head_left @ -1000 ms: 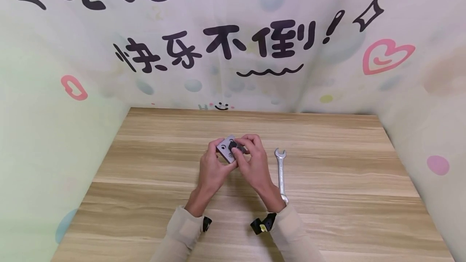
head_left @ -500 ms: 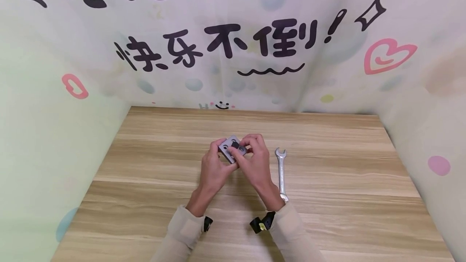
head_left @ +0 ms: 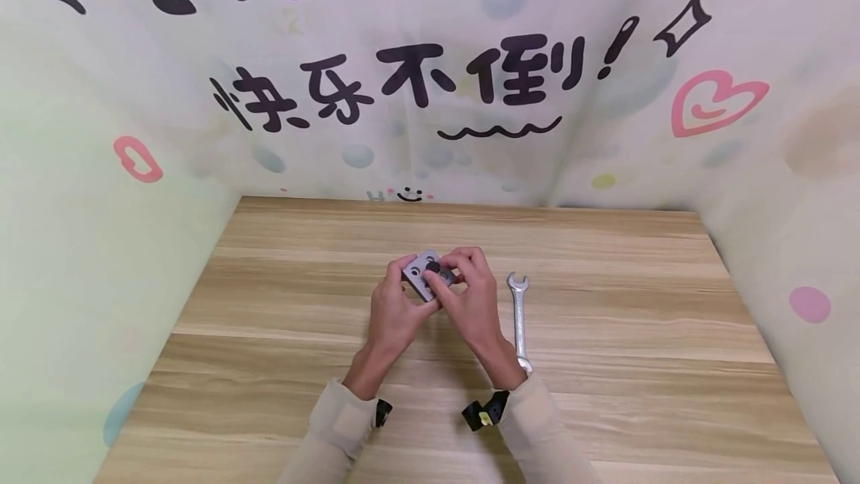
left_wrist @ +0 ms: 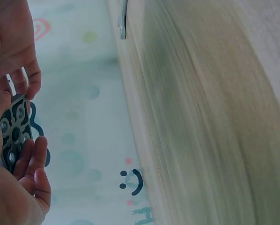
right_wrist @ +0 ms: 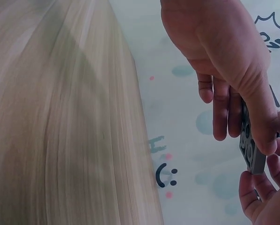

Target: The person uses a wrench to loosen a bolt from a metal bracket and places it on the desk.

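Observation:
In the head view my left hand (head_left: 396, 312) holds a grey square metal plate (head_left: 414, 272) by its edges, above the table. The plate is tilted and has round holes near its corners. A black bolt head (head_left: 433, 267) stands up from its face. My right hand (head_left: 473, 301) has its thumb and forefinger at that bolt head, pinching it. The left wrist view shows the plate's ribbed underside (left_wrist: 11, 124), with the left hand's fingers (left_wrist: 36, 157) below it. The right hand's fingers (left_wrist: 33, 82) are close to the plate's far edge.
A silver combination wrench (head_left: 518, 320) lies on the wooden table (head_left: 282, 305) to the right of the hands, its open end away from me. A printed cloth wall (head_left: 336, 155) stands behind the table, with more cloth on both sides.
The right thumb and forefinger shift round the bolt head, which shows turned from frame to frame. The plate has tilted a little and moved slightly right early on. The wrench has not moved.

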`<state>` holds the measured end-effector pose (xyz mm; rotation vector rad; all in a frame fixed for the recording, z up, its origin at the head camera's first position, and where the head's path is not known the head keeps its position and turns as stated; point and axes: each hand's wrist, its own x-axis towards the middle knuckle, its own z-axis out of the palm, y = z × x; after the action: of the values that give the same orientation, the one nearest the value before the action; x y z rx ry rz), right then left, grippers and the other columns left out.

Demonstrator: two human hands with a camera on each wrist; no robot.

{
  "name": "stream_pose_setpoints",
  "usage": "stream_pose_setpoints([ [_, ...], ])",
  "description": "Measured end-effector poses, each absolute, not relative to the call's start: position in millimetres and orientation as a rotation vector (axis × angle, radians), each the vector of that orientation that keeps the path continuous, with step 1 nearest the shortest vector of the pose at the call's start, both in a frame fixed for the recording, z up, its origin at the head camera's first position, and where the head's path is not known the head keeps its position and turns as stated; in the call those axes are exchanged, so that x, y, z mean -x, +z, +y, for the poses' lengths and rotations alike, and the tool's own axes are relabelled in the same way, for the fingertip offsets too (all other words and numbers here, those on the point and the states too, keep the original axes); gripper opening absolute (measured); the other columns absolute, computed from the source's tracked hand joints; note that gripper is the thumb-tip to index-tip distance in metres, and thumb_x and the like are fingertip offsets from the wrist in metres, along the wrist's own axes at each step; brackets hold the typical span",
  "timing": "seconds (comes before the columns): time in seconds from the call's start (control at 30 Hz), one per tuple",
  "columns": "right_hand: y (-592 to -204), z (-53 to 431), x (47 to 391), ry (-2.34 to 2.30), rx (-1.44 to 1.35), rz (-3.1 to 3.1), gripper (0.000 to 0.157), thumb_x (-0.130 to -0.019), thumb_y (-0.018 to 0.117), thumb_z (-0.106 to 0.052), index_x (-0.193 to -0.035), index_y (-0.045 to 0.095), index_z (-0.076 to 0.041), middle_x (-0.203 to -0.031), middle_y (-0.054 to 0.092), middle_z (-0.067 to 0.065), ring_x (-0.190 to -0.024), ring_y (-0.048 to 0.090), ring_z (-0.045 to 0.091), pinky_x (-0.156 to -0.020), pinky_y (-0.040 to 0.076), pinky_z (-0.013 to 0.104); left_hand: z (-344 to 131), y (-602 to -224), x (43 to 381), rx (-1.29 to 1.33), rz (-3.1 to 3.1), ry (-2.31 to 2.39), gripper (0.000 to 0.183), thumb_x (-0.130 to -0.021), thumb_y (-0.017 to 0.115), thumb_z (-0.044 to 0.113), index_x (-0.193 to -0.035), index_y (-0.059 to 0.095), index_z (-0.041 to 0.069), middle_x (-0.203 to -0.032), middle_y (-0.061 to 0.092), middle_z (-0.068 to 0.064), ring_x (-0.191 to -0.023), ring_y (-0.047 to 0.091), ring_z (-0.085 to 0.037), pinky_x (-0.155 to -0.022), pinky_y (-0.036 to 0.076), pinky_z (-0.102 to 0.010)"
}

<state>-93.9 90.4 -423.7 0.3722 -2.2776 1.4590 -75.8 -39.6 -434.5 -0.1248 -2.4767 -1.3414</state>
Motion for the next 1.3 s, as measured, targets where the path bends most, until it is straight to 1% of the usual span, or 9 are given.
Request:
stream_pose_setpoints([
  [0.23, -424.8, 90.6, 92.6, 1.466, -0.388, -2.277, 0.019, -0.083, 0.079, -0.010, -0.098, 0.072, -0.001, -0.105, 0.058, 0.012, -0.091, 0.060, 0.021, -0.069, 0.055, 0.034, -40.5, -434.4, 75.1, 0.122, -2.481, -1.345, 0.070, -0.073, 0.088, 0.015, -0.130, 0.050, -0.001, -0.119, 0.066, -0.023, -0.103, 0.066, -0.033, -0.082, 0.055, -0.046],
  [0.43, -426.1, 91.2, 90.8, 1.486, -0.415, -2.268, 0.018, -0.085, 0.077, -0.008, -0.101, 0.074, -0.001, -0.106, 0.057, 0.012, -0.090, 0.058, 0.020, -0.069, 0.055, 0.039, -41.2, -435.2, 74.6, 0.137, -2.468, -1.344, 0.069, -0.074, 0.088, 0.015, -0.129, 0.051, -0.002, -0.118, 0.066, -0.022, -0.101, 0.067, -0.031, -0.079, 0.056, -0.045],
  [0.53, -426.2, 91.6, 90.4, 1.484, -0.436, -2.261, 0.019, -0.085, 0.075, -0.006, -0.103, 0.075, -0.002, -0.106, 0.057, 0.012, -0.090, 0.057, 0.021, -0.069, 0.054, 0.039, -41.4, -435.6, 74.7, 0.146, -2.462, -1.341, 0.068, -0.074, 0.088, 0.014, -0.129, 0.051, -0.002, -0.118, 0.066, -0.022, -0.100, 0.067, -0.031, -0.079, 0.056, -0.044],
  [0.7, -425.5, 92.3, 89.9, 1.471, -0.473, -2.255, 0.021, -0.086, 0.072, -0.005, -0.107, 0.075, -0.003, -0.107, 0.056, 0.012, -0.090, 0.056, 0.022, -0.070, 0.054, 0.041, -41.7, -435.7, 75.2, 0.145, -2.458, -1.333, 0.069, -0.073, 0.088, 0.014, -0.129, 0.051, -0.002, -0.118, 0.066, -0.021, -0.100, 0.067, -0.031, -0.081, 0.056, -0.044],
  [0.83, -425.9, 92.7, 90.5, 1.495, -0.461, -2.266, 0.027, -0.086, 0.075, -0.008, -0.112, 0.072, -0.002, -0.109, 0.057, 0.012, -0.091, 0.058, 0.022, -0.070, 0.055, 0.039, -41.8, -435.2, 75.3, 0.138, -2.461, -1.333, 0.069, -0.073, 0.088, 0.014, -0.129, 0.051, -0.002, -0.118, 0.066, -0.021, -0.100, 0.067, -0.031, -0.082, 0.056, -0.044],
  [0.93, -425.7, 92.4, 91.7, 1.534, -0.425, -2.273, 0.028, -0.084, 0.079, -0.012, -0.108, 0.069, -0.003, -0.109, 0.057, 0.010, -0.093, 0.061, 0.021, -0.070, 0.055, 0.034, -41.7, -434.8, 75.1, 0.136, -2.463, -1.344, 0.069, -0.074, 0.088, 0.014, -0.130, 0.050, -0.001, -0.118, 0.066, -0.022, -0.102, 0.067, -0.032, -0.083, 0.056, -0.045],
  [1.03, -424.5, 91.5, 92.2, 1.548, -0.387, -2.274, 0.026, -0.082, 0.082, -0.015, -0.098, 0.064, -0.004, -0.107, 0.057, 0.009, -0.094, 0.062, 0.020, -0.070, 0.055, 0.029, -41.4, -435.2, 75.2, 0.135, -2.462, -1.356, 0.070, -0.074, 0.088, 0.014, -0.130, 0.050, -0.001, -0.119, 0.066, -0.022, -0.102, 0.067, -0.033, -0.083, 0.055, -0.047],
  [1.13, -424.1, 90.0, 92.5, 1.541, -0.360, -2.263, 0.026, -0.080, 0.084, -0.015, -0.091, 0.062, -0.005, -0.105, 0.058, 0.009, -0.092, 0.061, 0.019, -0.070, 0.055, 0.029, -41.2, -435.2, 75.4, 0.128, -2.463, -1.364, 0.070, -0.074, 0.088, 0.015, -0.130, 0.050, -0.001, -0.119, 0.066, -0.022, -0.102, 0.066, -0.033, -0.082, 0.055, -0.049],
  [1.3, -424.6, 87.4, 93.0, 1.519, -0.311, -2.263, 0.024, -0.079, 0.084, -0.015, -0.086, 0.064, -0.004, -0.102, 0.058, 0.009, -0.089, 0.060, 0.019, -0.069, 0.056, 0.033, -40.8, -435.0, 75.7, 0.121, -2.476, -1.358, 0.070, -0.074, 0.088, 0.016, -0.131, 0.050, 0.000, -0.119, 0.066, -0.021, -0.102, 0.066, -0.032, -0.081, 0.054, -0.047],
])
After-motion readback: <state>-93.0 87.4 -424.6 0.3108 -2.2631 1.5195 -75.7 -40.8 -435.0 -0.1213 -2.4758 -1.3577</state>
